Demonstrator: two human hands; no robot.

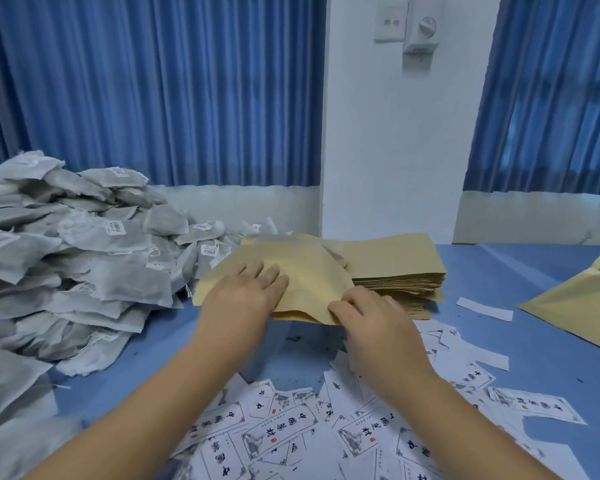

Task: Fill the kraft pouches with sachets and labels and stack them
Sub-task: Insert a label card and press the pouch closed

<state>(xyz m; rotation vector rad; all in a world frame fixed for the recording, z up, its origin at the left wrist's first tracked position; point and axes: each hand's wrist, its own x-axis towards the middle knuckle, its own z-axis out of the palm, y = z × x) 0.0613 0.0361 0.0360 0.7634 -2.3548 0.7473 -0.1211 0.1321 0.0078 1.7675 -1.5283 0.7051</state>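
Plainly, our left grip (pixel 243 296) lies open and flat, fingers straight, pressing on the top face of a kraft pouch (pixel 312 278); our right grip (pixel 374 323) has its fingers curled onto the pouch's near right edge and pinches it, though the thumb is hidden under the hand; the pouch bulges in the middle and sits mid-desk, its far right part overlapping the left end of a stack of flat pouches (pixel 395 261); something pale grey shows at its far edge, too blurred for us to say whether it is inside the pouch or behind it.

Left of the pouch, and just beside it, rises a big loose heap of grey sachets (pixel 84 258), many with small white stickers we cannot read; the heap runs off the left edge of the view; near us, under and between our forearms, lie scattered white labels (pixel 284 434) printed with characters and a small picture, partly covered by our arms and cut off at the bottom; they all rest on the blue desk (pixel 492 271).

Further right lies another kraft pouch (pixel 579 306), well apart from the stack and cut by the frame's right edge; behind the desk hang blue curtains (pixel 153 91) on either side of a white wall (pixel 388 150) carrying a round dial (pixel 426 28).
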